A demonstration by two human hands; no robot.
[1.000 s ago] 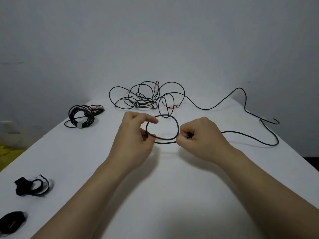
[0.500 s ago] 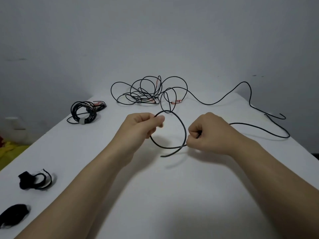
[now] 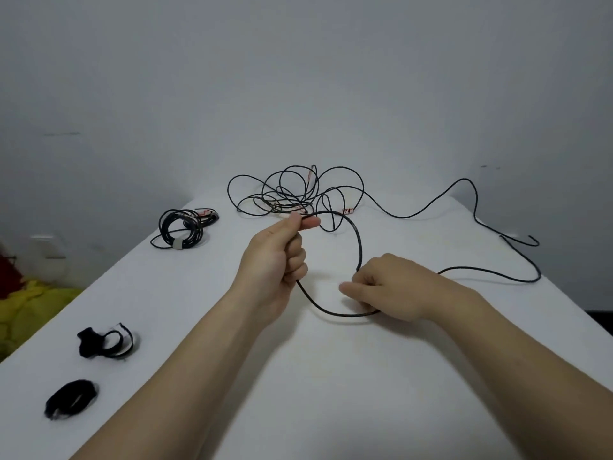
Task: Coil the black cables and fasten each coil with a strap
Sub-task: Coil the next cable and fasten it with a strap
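Observation:
My left hand (image 3: 282,257) grips a black cable (image 3: 356,240) at the top of a loop, thumb over index finger. The loop arcs right and down to my right hand (image 3: 386,288), which pinches the cable low over the white table (image 3: 331,376). From my right hand the cable runs off to the right and back to a tangled pile of black cable (image 3: 292,194) at the table's far end. A finished coil (image 3: 180,227) with a grey strap lies at the far left. Two black straps (image 3: 104,341) (image 3: 71,398) lie near the left edge.
A grey wall stands behind the table. Yellow and red cloth (image 3: 30,303) lies on the floor beyond the table's left edge. The cable's long slack (image 3: 497,273) snakes along the right side of the table.
The loop between my hands has grown larger. My left hand rose and tilted upright with the loop's top, while my right hand slid down and along the cable toward the table.

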